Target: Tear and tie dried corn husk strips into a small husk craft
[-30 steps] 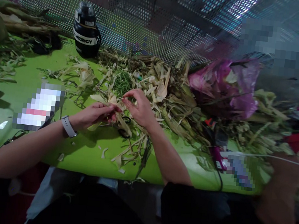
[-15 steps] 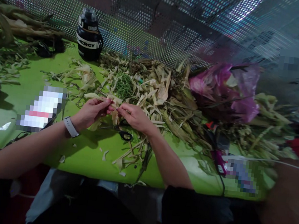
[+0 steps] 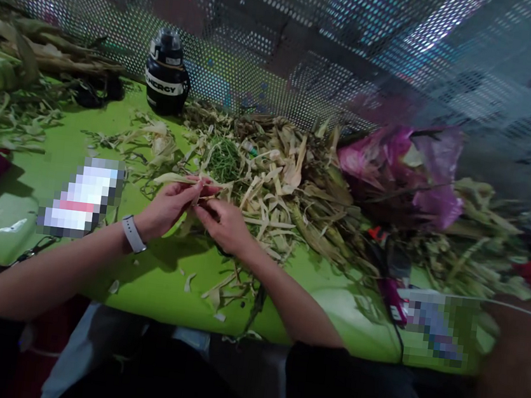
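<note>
My left hand [image 3: 174, 206] is closed on a piece of pale dried corn husk [image 3: 171, 178], one end of which sticks out to the left. My right hand [image 3: 226, 225] meets it from the other side, its thumb and fingers pinching the same husk piece. The fingertips of both hands nearly touch, and part of the husk is hidden between them. Just beyond lie a tangle of thin green strands [image 3: 224, 159] and a heap of husk strips [image 3: 271, 190]. Small husk scraps [image 3: 226, 291] lie below my right hand.
A black bottle [image 3: 166, 82] stands by the perforated metal screen [image 3: 266, 26]. A blurred-out phone [image 3: 84, 194] lies left on the green table [image 3: 142, 274]. Right are a pink plastic bag [image 3: 393, 169] and another person's arm [image 3: 513, 361]. More husks [image 3: 33, 48] lie far left.
My right hand has shifted left and lower, its fingers now reaching under the husk. The scissors that showed beside it are now mostly hidden. The whole view has shifted slightly.
</note>
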A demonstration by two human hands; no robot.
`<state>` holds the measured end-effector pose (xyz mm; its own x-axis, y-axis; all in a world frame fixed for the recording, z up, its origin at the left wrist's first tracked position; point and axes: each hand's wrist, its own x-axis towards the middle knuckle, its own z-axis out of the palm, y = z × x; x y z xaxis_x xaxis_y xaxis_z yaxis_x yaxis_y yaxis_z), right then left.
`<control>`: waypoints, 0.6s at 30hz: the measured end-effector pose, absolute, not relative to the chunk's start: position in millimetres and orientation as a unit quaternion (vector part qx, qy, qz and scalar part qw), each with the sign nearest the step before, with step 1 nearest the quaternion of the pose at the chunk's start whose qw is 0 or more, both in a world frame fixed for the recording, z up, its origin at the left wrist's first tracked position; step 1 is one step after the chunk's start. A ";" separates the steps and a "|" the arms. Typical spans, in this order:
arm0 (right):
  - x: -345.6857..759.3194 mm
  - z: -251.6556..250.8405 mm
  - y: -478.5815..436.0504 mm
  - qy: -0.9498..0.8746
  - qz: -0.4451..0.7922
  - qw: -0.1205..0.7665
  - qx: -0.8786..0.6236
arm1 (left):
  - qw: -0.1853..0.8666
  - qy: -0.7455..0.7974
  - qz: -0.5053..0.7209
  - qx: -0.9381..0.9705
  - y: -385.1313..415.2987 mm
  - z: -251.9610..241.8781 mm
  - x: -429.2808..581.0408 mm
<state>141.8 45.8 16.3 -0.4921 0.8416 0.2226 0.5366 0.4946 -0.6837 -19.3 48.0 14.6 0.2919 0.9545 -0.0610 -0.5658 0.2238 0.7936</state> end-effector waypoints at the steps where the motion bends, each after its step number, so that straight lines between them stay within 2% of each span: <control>1: 138.7 12.5 45.6 -0.804 0.321 0.270 -0.421 | 0.731 0.291 0.515 0.341 46.8 15.1 -18.6; 5: 136.3 8.5 47.7 -0.747 0.460 0.278 -0.392 | 0.734 0.311 0.502 0.335 47.0 16.4 -19.0; 8: 141.2 14.2 50.5 -0.744 0.507 0.251 -0.356 | 0.731 0.314 0.508 0.330 49.5 16.4 -21.2; 15: 144.5 18.4 46.8 -0.793 0.448 0.205 -0.358 | 0.717 0.373 0.485 0.334 50.9 21.1 -25.8; 18: 146.8 29.6 37.0 -0.819 0.367 0.250 -0.364 | 0.682 0.408 0.477 0.376 52.5 23.0 -27.6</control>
<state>146.8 37.0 29.6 -0.6099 0.7796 0.1423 0.4130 0.4660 -0.7824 -27.6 52.5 23.0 0.2115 0.9572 -0.1974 -0.3444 0.2620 0.9015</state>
